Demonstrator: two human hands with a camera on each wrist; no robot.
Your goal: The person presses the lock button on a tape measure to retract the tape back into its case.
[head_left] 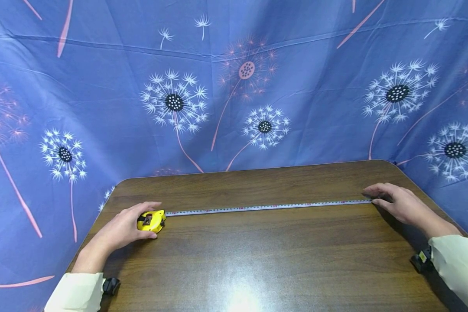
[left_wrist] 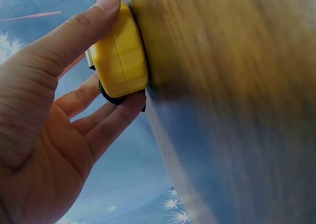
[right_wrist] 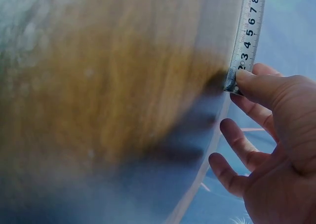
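Note:
A yellow and black tape measure (head_left: 152,221) rests at the table's left side, gripped by my left hand (head_left: 126,225) between thumb and fingers. Its white blade (head_left: 257,208) is drawn out to the right across the table, nearly straight. At the far end my right hand (head_left: 405,203) pinches the blade's tip between thumb and forefinger. In the left wrist view the thumb lies along the yellow case (left_wrist: 121,58), with fingers on its other side. The right wrist view shows printed numbers on the blade (right_wrist: 250,34) and the metal end hook (right_wrist: 232,89) just below the thumb. The other fingers spread apart.
A brown wood-grain table (head_left: 288,255) with rounded far corners lies under both hands. A blue dandelion-print cloth (head_left: 316,65) hangs behind it and at both sides. Dark small devices sit at the wrists, the right one (head_left: 421,260) close above the table.

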